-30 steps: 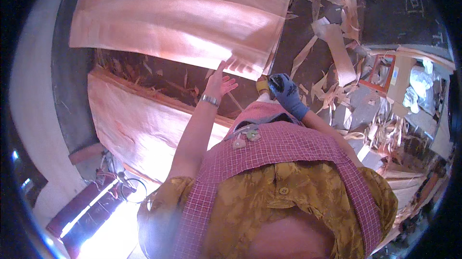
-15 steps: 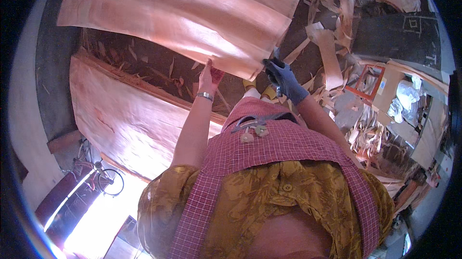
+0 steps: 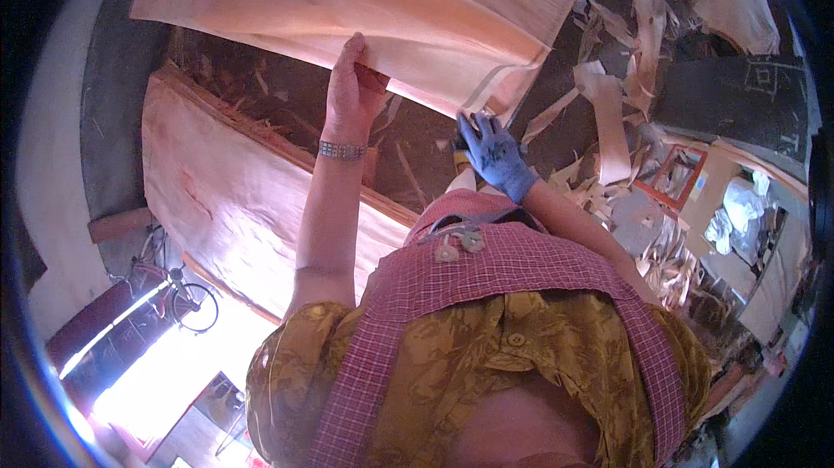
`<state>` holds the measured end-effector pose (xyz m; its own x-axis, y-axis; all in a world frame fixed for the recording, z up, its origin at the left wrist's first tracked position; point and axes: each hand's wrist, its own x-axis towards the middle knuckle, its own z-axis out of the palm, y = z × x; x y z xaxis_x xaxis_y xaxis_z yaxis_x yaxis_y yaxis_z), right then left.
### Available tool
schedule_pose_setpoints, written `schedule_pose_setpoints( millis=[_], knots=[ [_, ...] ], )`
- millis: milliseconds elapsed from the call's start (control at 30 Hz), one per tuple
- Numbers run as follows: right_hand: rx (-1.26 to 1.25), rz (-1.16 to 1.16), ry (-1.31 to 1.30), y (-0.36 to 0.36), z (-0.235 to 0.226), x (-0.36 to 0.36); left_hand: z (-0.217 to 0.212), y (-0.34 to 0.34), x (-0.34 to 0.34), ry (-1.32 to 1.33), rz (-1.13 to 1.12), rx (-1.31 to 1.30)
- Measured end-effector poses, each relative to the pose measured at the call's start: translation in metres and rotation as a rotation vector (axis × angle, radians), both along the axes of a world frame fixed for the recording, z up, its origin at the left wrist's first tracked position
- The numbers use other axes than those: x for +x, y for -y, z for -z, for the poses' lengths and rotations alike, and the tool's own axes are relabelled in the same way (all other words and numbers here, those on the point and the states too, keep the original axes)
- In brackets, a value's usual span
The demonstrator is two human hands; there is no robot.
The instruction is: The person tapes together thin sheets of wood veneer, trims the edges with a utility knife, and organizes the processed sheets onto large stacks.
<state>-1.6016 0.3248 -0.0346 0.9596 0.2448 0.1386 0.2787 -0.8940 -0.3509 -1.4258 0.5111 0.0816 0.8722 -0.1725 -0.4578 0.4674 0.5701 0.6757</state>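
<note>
A wide, thin sheet of pinkish wood veneer (image 3: 347, 12) spans the upper part of the view, its near edge bowed. My left hand (image 3: 347, 90), bare with a metal band at the wrist, grips that near edge, thumb above and fingers beneath. My right hand (image 3: 495, 153) wears a blue glove with dark stains. Its fingers are stretched and somewhat apart, the tips at the sheet's near right corner. A narrow strip along that corner looks creased or split. Whether the gloved fingertips press on the sheet is hard to make out.
A stack of veneer sheets (image 3: 226, 181) lies at the left. Torn veneer strips (image 3: 608, 120) litter the dark floor on the right, near an orange-red frame (image 3: 680, 177) and clear plastic bags (image 3: 738, 207). A bicycle (image 3: 191, 305) stands at the lower left by a bright opening.
My left hand has moved up and left along the sheet's edge. My right hand has shifted slightly left and down, its fingers loosened from the corner. The view has shifted a little.
</note>
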Motion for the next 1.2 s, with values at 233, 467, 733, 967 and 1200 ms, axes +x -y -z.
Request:
schedule_pose_setpoints(
  millis=[233,467,733,967,1200],
  knots=[
    [-0.128,0.009,0.083,0.033,0.114,0.068,-0.015,-0.008,-0.004,0.050,0.175,0.061],
    [-0.012,0.103,0.038,0.116,0.006,0.008,0.039,-0.093,-0.065,-0.012,0.075,0.075],
    [0.255,0.305,-0.251,0.201,0.027,-0.014,0.101,-0.129,-0.096,-0.172,0.321,0.369],
    [1.049,0.440,-0.635,0.183,0.038,0.075,0.148,-0.135,-0.099,-0.227,0.426,0.558],
    [1.186,0.353,-1.029,0.181,-0.037,0.093,0.119,-0.089,-0.105,-0.238,0.208,0.600]
  ],
)
